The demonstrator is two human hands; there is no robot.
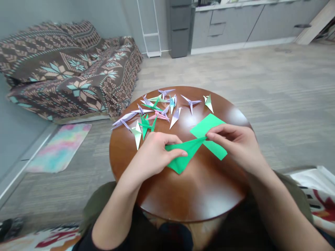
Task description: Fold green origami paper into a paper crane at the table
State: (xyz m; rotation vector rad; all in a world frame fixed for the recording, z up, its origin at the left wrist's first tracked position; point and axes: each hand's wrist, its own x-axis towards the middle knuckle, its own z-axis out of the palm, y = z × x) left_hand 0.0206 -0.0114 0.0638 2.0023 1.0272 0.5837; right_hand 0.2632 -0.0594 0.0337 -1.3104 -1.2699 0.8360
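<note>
A folded sheet of green paper (183,158) is held between my two hands above the round table. My left hand (161,151) grips its left end, thumb on top and fingers behind. With thumb and fingertips, my right hand (231,139) pinches the narrow right corner. Beneath and beyond that corner lies more green paper (208,124) on the table, partly hidden by my right hand. Just past my left hand sits a green paper crane (145,124), one of several folded cranes in green, purple, pink and white.
The brown round table (188,198) has a glossy top. Loose at its far edge are a purple crane (191,103) and a pale green crane (208,103). A sofa with a patterned cover (78,73) stands behind left, a pastel mat (60,148) in front of it. Grey cabinets (235,26) line the back.
</note>
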